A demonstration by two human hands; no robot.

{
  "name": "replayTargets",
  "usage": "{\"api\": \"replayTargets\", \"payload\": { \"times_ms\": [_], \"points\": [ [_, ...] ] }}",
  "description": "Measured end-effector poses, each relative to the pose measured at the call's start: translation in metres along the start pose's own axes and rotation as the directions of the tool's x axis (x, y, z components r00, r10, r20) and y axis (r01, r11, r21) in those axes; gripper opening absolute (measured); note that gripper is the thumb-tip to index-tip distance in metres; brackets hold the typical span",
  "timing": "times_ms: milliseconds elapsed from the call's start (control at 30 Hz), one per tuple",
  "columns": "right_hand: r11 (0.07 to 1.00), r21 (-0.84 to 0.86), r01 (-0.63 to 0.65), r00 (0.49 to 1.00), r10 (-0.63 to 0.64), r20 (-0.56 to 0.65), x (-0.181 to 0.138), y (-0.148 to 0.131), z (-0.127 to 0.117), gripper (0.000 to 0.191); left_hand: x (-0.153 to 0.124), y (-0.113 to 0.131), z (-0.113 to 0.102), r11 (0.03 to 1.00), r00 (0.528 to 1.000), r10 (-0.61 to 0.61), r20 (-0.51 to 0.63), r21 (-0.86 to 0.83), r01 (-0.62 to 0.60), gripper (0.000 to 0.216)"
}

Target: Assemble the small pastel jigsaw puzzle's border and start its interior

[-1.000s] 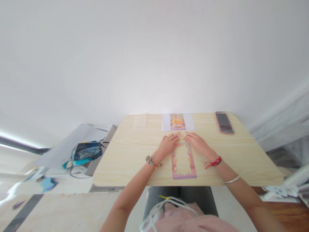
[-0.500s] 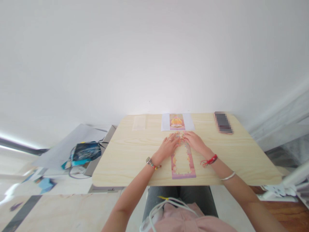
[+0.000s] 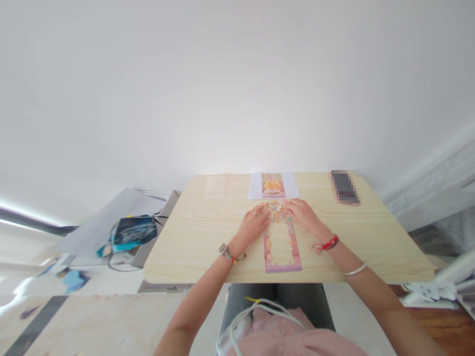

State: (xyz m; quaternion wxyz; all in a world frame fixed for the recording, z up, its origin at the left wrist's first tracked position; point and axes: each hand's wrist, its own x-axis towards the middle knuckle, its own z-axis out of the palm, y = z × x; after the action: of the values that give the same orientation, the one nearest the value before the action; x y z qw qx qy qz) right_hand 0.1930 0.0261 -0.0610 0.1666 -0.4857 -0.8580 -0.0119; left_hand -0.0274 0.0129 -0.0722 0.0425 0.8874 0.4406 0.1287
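A partly assembled jigsaw puzzle (image 3: 299,253) lies on the table, its pink and purple border joined around a bare middle. Loose puzzle pieces (image 3: 276,209) are heaped at its far end, between my two hands. My left hand (image 3: 255,223), with a ring and a watch, rests palm down at the left side of the heap, fingers apart. From the right, my right hand (image 3: 302,215) reaches to the same pieces with its fingers stretched out; the fingertips are too small to make out exactly. No piece is visibly gripped in either hand.
Behind the pieces lies a white sheet (image 3: 255,186) with a printed orange cartoon picture (image 3: 273,186). A phone (image 3: 345,188) lies at the back right of the table (image 3: 193,237), and a pale flat packet (image 3: 215,187) at the back left. A dark blue bag (image 3: 135,230) sits off to the left.
My hands have drawn slightly apart, the left one moving left and the right one a little right. More of the loose pieces between them now shows.
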Motion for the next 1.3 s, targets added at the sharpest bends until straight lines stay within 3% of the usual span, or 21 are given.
{"api": "replayTargets", "payload": {
  "times_ms": [233, 333, 500, 633, 767, 900, 1100, 1300],
  "points": [
    [0.999, 0.006, 0.042, 0.996, -0.042, 0.085, 0.022, -0.012, 0.007, 0.013, 0.003, 0.006, -0.001, 0.999, 0.999, -0.026, 0.044, -0.025, 0.027, 0.034],
    [1.0, 0.01, 0.022, 0.998, -0.023, 0.065, 0.024, -0.007, 0.009, 0.015, 0.001, 0.005, -0.002, 1.0, 0.999, -0.007, 0.044, -0.007, 0.008, 0.038],
    [0.95, 0.27, -0.159, 0.98, 0.185, -0.073, 0.021, 0.011, 0.011, 0.019, -0.003, 0.005, -0.005, 1.0, 1.0, 0.007, 0.009, 0.012, -0.007, 0.039],
    [0.838, 0.47, -0.278, 0.946, 0.324, -0.018, 0.02, 0.015, 0.017, 0.016, -0.004, 0.008, -0.004, 0.999, 0.998, 0.025, 0.065, 0.023, -0.026, 0.038],
    [0.878, 0.391, -0.277, 0.956, 0.294, 0.018, 0.022, 0.013, 0.02, 0.015, -0.004, 0.009, -0.002, 0.999, 0.997, 0.019, 0.077, 0.049, -0.023, 0.041],
    [0.924, 0.306, -0.228, 0.967, 0.251, -0.036, 0.015, 0.015, 0.013, 0.018, -0.008, 0.008, -0.002, 0.998, 0.997, 0.029, 0.067, 0.059, -0.033, 0.04],
    [0.949, 0.314, -0.009, 1.0, 0.005, 0.013, -0.012, 0.01, 0.005, 0.019, -0.008, 0.015, -0.009, 0.997, 0.997, 0.057, 0.055, 0.04, -0.06, 0.043],
    [0.988, 0.143, -0.058, 0.998, 0.06, -0.011, -0.01, 0.002, 0.01, 0.016, -0.006, 0.035, -0.011, 0.993, 0.99, 0.12, 0.073, -0.001, -0.12, 0.03]
  ]
}}
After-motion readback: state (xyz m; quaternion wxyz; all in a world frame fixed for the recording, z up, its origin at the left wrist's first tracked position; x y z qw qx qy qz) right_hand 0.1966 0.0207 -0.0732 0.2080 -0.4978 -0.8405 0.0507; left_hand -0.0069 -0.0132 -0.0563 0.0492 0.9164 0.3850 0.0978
